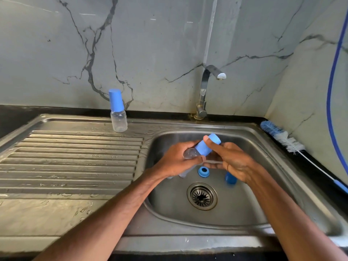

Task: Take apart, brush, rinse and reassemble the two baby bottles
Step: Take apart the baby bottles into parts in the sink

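One baby bottle [118, 112], clear with a tall blue cap, stands upright on the back edge of the drainboard. A second bottle [202, 147] is held tilted over the sink basin [254, 194]. My left hand [177, 161] grips its clear body. My right hand [231, 159] holds its blue cap, thumb on top. On the basin floor under my hands lie a blue collar ring [203, 171] and another blue cap [231, 178]. A clear part [183, 173] shows just below my left hand, mostly hidden.
A bottle brush [282, 137] with blue and white bristles lies on the counter to the right of the basin. The tap [205, 91] stands behind the basin with no water running. The ribbed drainboard [75, 162] is wet. A blue hose [333, 91] hangs at the far right.
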{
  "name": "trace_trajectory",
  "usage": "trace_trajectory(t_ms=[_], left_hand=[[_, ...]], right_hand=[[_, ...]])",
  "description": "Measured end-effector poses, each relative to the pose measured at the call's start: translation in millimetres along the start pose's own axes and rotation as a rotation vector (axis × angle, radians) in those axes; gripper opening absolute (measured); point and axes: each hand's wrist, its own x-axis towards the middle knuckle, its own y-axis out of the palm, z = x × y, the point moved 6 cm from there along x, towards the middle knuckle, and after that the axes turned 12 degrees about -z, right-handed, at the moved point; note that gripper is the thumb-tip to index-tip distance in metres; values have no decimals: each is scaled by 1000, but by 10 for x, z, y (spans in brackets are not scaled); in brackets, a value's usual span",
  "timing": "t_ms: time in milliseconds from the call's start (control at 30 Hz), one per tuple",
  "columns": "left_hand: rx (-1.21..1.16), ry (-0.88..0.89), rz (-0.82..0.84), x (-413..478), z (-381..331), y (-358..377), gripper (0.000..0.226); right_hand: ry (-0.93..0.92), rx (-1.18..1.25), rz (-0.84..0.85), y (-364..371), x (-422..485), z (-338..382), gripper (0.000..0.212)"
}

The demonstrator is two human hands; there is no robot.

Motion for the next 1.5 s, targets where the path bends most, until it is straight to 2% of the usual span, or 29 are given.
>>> trace_trajectory(t_ms=[67,133,233,300,367,433,567,667,833,900,1033,1067,1267,1367,1500], left_hand=[[108,59,-69,-17,-43,-7,42],[292,113,-148,-26,-61,-24,32],[468,148,-224,8,-91,-81,35],[365,137,-204,44,-127,-87,36],[153,93,-181,57,-150,-108,32],[60,76,-164,56,-146,-131,29],[48,44,-96,41,-75,-86,24],[43,11,-65,21,-18,-34,32],[48,27,-146,-9,34,-74,35],[82,47,-191,-1,43,-122,35],[126,60,-257,24,71,-206,35],[119,57,-282,32,80,-234,34],[139,33,-312,35,140,-287,36],[153,39,-324,37,141,-280,36],[169,46,-314,32,136,-262,37]], right_hand=[[-90,-3,-158,-43,26,15,44],[-138,47,-177,-29,20,28,40],[-179,91,-152,-1,7,70,35],[-179,167,-120,-27,-5,142,33],[-107,359,-115,-115,-12,199,37],[-51,520,-138,-223,-20,228,44],[-4,573,-130,-209,-59,202,45],[14,602,-131,-200,-37,169,43],[29,686,-204,-348,84,63,41],[5,560,-242,-407,133,20,39],[-129,-208,-350,-434,169,-102,27],[-163,-337,-353,-425,180,-126,27],[-186,-710,-354,-547,281,-258,35],[-152,-777,-357,-639,347,-331,35],[-5,-923,-364,-782,385,-488,25]])
